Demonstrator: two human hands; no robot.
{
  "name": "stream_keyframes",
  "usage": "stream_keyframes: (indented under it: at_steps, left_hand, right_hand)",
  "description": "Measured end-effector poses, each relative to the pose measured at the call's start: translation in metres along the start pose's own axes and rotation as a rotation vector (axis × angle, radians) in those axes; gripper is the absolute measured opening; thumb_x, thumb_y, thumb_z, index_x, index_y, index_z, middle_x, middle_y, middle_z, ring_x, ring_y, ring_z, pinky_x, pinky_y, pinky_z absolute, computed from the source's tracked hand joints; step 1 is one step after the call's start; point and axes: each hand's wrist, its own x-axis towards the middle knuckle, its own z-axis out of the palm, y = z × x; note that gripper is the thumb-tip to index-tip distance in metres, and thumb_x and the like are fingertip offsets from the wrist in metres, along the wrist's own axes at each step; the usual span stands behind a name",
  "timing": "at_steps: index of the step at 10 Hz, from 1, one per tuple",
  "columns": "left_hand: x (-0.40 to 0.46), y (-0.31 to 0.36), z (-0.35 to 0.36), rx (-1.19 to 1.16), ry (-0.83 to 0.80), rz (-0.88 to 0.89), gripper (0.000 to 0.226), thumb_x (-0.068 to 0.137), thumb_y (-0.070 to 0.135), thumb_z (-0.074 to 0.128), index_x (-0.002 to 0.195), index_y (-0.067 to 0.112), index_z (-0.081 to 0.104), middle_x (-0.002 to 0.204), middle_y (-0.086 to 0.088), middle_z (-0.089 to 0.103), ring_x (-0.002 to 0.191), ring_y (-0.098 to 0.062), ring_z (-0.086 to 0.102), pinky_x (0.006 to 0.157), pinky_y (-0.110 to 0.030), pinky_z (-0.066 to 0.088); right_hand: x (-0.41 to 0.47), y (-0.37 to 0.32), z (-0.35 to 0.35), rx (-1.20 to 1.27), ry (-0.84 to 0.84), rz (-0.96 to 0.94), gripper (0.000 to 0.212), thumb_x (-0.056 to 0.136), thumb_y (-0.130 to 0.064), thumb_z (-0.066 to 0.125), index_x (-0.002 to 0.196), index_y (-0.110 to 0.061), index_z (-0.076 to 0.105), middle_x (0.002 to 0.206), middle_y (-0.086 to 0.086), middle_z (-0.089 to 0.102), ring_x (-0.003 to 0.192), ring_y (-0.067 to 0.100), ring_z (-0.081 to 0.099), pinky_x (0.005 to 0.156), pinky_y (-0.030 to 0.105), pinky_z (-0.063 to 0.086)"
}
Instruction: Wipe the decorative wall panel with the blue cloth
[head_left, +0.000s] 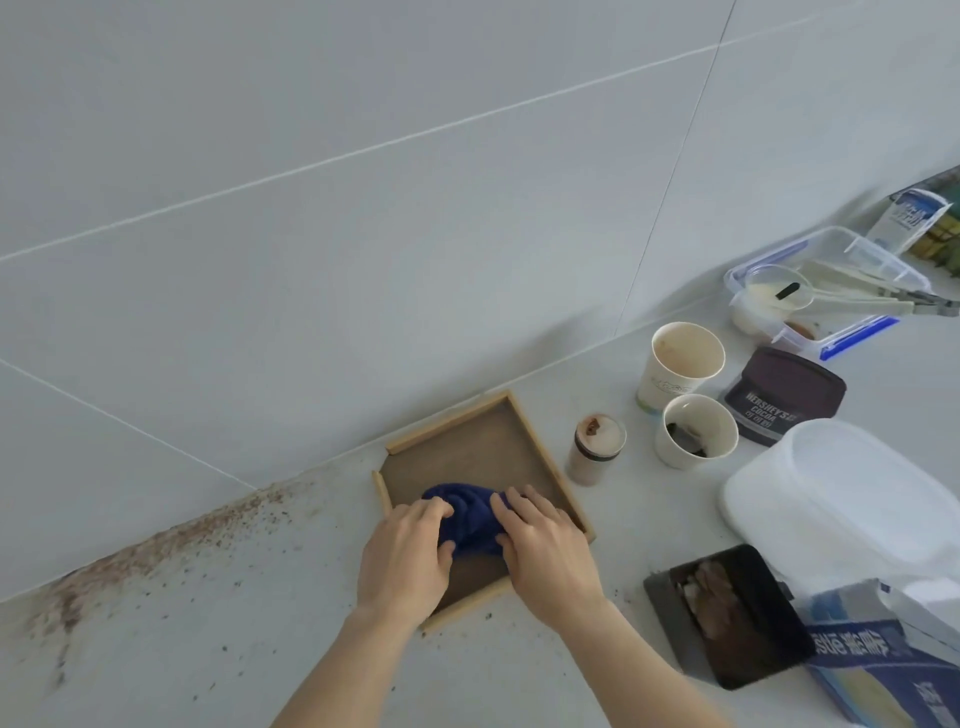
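A bunched blue cloth (470, 512) lies in a shallow wooden tray (467, 447) with a brown base, set on the counter against the wall. My left hand (405, 558) grips the cloth's left side, fingers curled into it. On the cloth's right side rests my right hand (548, 556), its fingers closed over the fabric. The tiled wall panel (363, 234) rises behind the tray, pale grey with thin white seams. Brown powder stains (156, 545) speckle the wall's foot and the counter at the left.
Right of the tray stand a small jar (595, 449), two paper cups (680, 364) (696, 431), a dark cocoa tin (784, 395), a clear box with utensils (821, 286), a large white lidded container (841, 493), a black tray (727, 613) and a blue carton (872, 660).
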Motion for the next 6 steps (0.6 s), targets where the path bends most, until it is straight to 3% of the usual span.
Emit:
stream_keyframes:
  at_steps: [1,2,4,6]
  left_hand:
    - [0.003,-0.004,0.008,0.068,-0.163,0.04,0.071,0.103,0.052,0.056,0.164,0.028,0.03,0.174,0.007,0.027,0.16,-0.017,0.025,0.131,-0.035,0.022]
    - [0.004,-0.009,0.012,0.159,-0.255,0.081,0.083,0.102,0.064,0.046,0.169,0.028,0.011,0.179,0.006,-0.003,0.165,-0.019,-0.007,0.134,-0.042,-0.001]
    - [-0.006,-0.021,0.003,0.27,-0.309,0.07,0.089,0.098,0.077,0.031,0.167,0.041,-0.011,0.169,-0.001,-0.039,0.156,-0.03,-0.037,0.122,-0.056,-0.027]
    - [-0.029,-0.037,-0.031,0.285,-0.246,0.044,0.1,0.086,0.092,0.025,0.151,0.048,-0.036,0.159,0.003,-0.052,0.146,-0.029,-0.05,0.12,-0.061,-0.032]
  right_hand:
    - [-0.003,0.003,0.011,-0.043,-0.06,0.035,0.061,0.105,-0.043,0.05,0.158,-0.021,0.032,0.165,0.005,0.037,0.155,0.032,0.023,0.125,0.049,0.025]
    - [-0.003,0.003,0.017,-0.087,-0.113,0.062,0.072,0.104,-0.061,0.03,0.162,-0.024,0.011,0.172,0.002,0.014,0.158,0.029,-0.003,0.125,0.047,-0.004]
    - [-0.005,-0.003,0.011,-0.113,-0.167,0.153,0.09,0.088,-0.087,0.007,0.161,-0.037,-0.003,0.172,0.001,-0.01,0.152,0.028,-0.028,0.122,0.047,-0.019]
    - [-0.014,-0.024,-0.013,-0.111,-0.168,0.167,0.102,0.072,-0.101,0.001,0.159,-0.046,-0.006,0.169,-0.001,-0.023,0.15,0.027,-0.036,0.125,0.056,-0.017]
